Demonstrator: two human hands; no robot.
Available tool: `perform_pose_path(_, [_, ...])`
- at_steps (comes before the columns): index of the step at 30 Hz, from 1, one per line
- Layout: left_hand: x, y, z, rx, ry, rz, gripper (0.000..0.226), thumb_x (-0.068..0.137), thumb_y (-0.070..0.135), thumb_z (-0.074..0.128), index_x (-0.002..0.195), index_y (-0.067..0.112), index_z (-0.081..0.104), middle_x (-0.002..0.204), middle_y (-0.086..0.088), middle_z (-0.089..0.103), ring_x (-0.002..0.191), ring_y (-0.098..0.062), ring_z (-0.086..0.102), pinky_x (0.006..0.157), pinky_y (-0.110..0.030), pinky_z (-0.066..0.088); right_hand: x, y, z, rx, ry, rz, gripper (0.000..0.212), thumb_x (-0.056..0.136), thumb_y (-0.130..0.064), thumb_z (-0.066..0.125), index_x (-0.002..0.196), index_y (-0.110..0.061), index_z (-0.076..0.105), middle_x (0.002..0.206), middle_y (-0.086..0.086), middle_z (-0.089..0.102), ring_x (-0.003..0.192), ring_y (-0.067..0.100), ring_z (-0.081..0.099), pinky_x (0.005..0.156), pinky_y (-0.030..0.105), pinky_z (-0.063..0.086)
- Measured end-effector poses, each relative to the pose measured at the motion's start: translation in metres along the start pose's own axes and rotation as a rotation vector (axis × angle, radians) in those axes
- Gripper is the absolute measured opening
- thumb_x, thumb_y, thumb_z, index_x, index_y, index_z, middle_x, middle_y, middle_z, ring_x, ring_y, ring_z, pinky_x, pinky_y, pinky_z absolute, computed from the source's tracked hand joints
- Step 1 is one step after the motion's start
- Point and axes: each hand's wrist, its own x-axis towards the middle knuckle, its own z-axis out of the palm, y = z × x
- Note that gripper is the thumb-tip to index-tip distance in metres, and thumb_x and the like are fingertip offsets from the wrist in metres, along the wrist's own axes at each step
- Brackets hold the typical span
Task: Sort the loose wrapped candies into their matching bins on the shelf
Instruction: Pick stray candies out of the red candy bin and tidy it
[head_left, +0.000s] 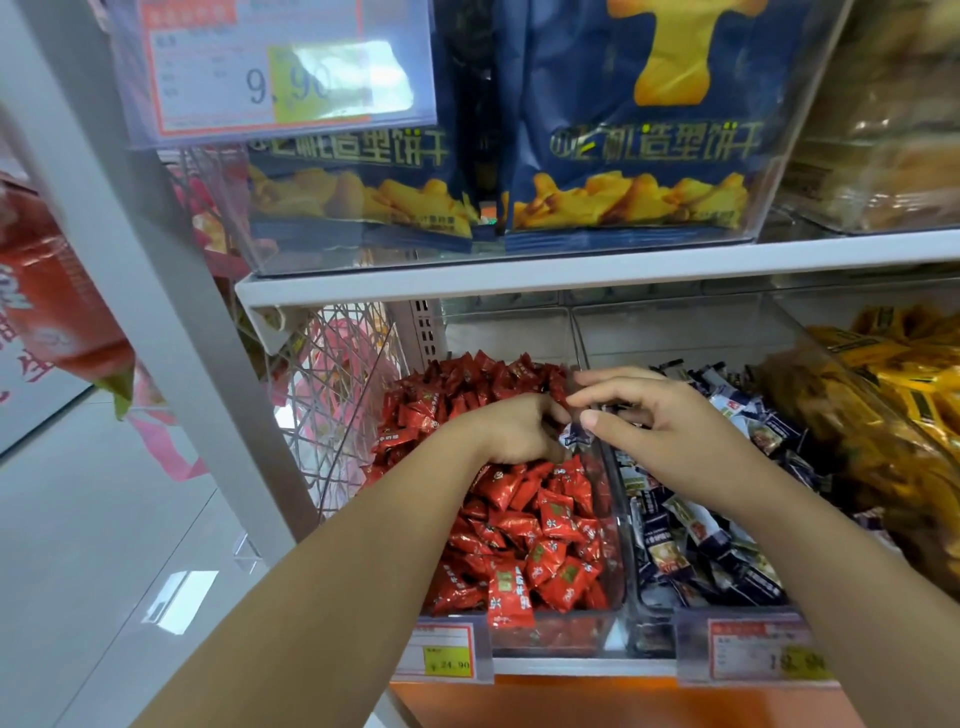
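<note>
Where the divider splits two bins, I log one loose navy-and-white foil-wrapped candy (575, 436), crinkled, sitting just above the red side. Left hand (511, 431): fingers curled round it. Right hand (660, 421): thumb and forefinger meet at its top edge; I cannot tell whether they grip. Count on the white shelf (571, 667): three clear plastic bins, namely a red-candy bin (561, 631), a navy-candy bin (632, 571) and a yellow-candy bin (883, 467). Two price tags (447, 654) on the shelf edge. Two blue biscuit bags (634, 156) above.
</note>
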Motion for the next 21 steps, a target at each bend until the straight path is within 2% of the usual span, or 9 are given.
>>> perform_pose_path(2, [0.000, -0.002, 0.003, -0.053, 0.020, 0.015, 0.046, 0.085, 0.015, 0.069, 0.127, 0.010, 0.050, 0.104, 0.000, 0.059, 0.099, -0.015, 0.057, 0.076, -0.020, 0.042, 0.000, -0.001, 0.000, 0.001, 0.000, -0.004, 0.018, 0.089, -0.026, 0.060, 0.097, -0.041, 0.066, 0.120, -0.026, 0.052, 0.114, -0.014, 0.044, 0.104, 0.023, 0.036])
perform_pose_path(6, [-0.002, -0.005, 0.005, -0.076, 0.056, 0.062, 0.038, 0.084, 0.012, 0.070, 0.118, 0.012, 0.052, 0.087, 0.010, 0.051, 0.087, -0.011, 0.053, 0.063, -0.012, 0.040, 0.000, -0.001, 0.000, 0.004, -0.003, -0.007, 0.018, 0.089, -0.026, 0.059, 0.096, -0.042, 0.066, 0.118, -0.028, 0.051, 0.113, -0.016, 0.044, 0.101, 0.019, 0.035])
perform_pose_path(9, [-0.005, -0.005, 0.005, -0.099, 0.088, 0.094, 0.031, 0.083, 0.009, 0.069, 0.107, 0.017, 0.052, 0.085, 0.009, 0.052, 0.079, -0.008, 0.053, 0.064, -0.013, 0.041, 0.000, 0.000, 0.000, 0.011, -0.001, -0.012, 0.018, 0.089, -0.025, 0.060, 0.097, -0.040, 0.066, 0.118, -0.028, 0.052, 0.113, -0.016, 0.044, 0.099, 0.015, 0.035])
perform_pose_path(11, [-0.008, -0.006, 0.002, -0.111, 0.126, 0.130, 0.028, 0.083, 0.010, 0.069, 0.104, 0.019, 0.053, 0.089, 0.007, 0.055, 0.083, -0.010, 0.056, 0.066, -0.014, 0.043, 0.001, 0.000, -0.001, 0.021, -0.003, -0.012, 0.018, 0.089, -0.024, 0.060, 0.097, -0.039, 0.067, 0.118, -0.027, 0.052, 0.113, -0.015, 0.045, 0.097, 0.013, 0.035])
perform_pose_path(14, [-0.015, -0.005, -0.006, -0.189, 0.160, 0.143, 0.027, 0.085, 0.011, 0.067, 0.106, 0.022, 0.055, 0.091, 0.005, 0.059, 0.083, -0.011, 0.057, 0.070, -0.018, 0.044, 0.002, 0.001, -0.001, 0.081, 0.008, 0.005, 0.018, 0.090, -0.023, 0.059, 0.097, -0.038, 0.067, 0.117, -0.026, 0.054, 0.112, -0.013, 0.048, 0.096, 0.014, 0.038])
perform_pose_path(16, [-0.021, -0.003, -0.011, -0.235, 0.187, 0.139, 0.027, 0.085, 0.013, 0.066, 0.108, 0.023, 0.056, 0.089, 0.005, 0.062, 0.079, -0.008, 0.058, 0.072, -0.021, 0.044, 0.002, 0.001, -0.001, 0.097, 0.021, 0.015, 0.018, 0.092, -0.023, 0.057, 0.099, -0.037, 0.066, 0.116, -0.026, 0.055, 0.109, -0.016, 0.048, 0.090, 0.009, 0.038])
perform_pose_path(19, [-0.030, -0.001, -0.018, -0.249, 0.237, 0.148, 0.031, 0.087, 0.014, 0.064, 0.116, 0.020, 0.053, 0.091, 0.004, 0.063, 0.079, -0.008, 0.057, 0.068, -0.014, 0.042, 0.000, 0.000, 0.000, 0.091, 0.041, 0.005, 0.020, 0.093, -0.021, 0.054, 0.100, -0.036, 0.066, 0.111, -0.029, 0.055, 0.102, -0.022, 0.047, 0.080, -0.002, 0.036])
perform_pose_path(21, [-0.036, 0.000, -0.020, -0.257, 0.271, 0.162, 0.025, 0.089, 0.014, 0.062, 0.110, 0.022, 0.052, 0.090, 0.002, 0.064, 0.080, -0.013, 0.059, 0.067, -0.014, 0.041, -0.002, -0.002, 0.000, 0.087, 0.064, 0.002, 0.022, 0.094, -0.020, 0.053, 0.099, -0.038, 0.066, 0.109, -0.029, 0.055, 0.101, -0.019, 0.049, 0.080, -0.004, 0.036])
